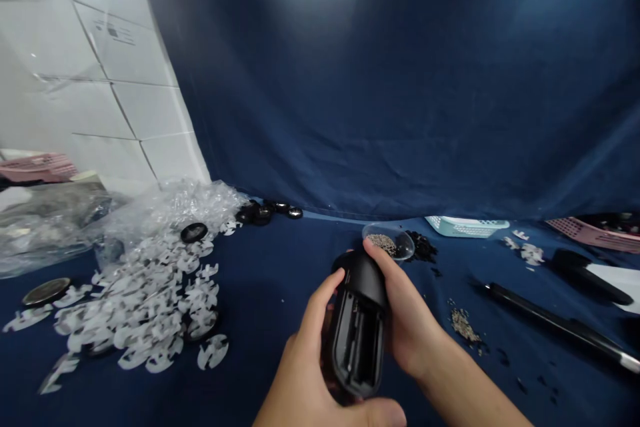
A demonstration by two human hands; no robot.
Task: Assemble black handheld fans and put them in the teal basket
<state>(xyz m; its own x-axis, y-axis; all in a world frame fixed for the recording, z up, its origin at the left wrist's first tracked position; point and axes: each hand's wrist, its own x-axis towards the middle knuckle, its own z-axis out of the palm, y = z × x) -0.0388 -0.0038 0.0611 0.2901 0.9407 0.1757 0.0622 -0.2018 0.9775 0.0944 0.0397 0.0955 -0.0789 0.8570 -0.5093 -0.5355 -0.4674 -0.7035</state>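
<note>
Just this side of the clear dish point(407, 247), a left hand point(316, 373) and a right hand point(407, 313) hold a black case point(369, 278).

The grip is snug, with one hand wrapped on each side of the black case, and its long open slot point(357, 343) faces up; I can't tell if its low end touches the blue tabletop point(280, 287). I think it goes best with a firm hold but no hard squeeze, and with fingers off the slot's edge so the inside can be seen. Slow, small tips would be wise, as a big bump could knock the tiny metal bits point(381, 243) in the dish. Elbows should go easy too: a black pen-shaped tool point(550, 317) lies to the right of the dish, and white plastic pieces point(140, 307) are heaped to its left.
</note>
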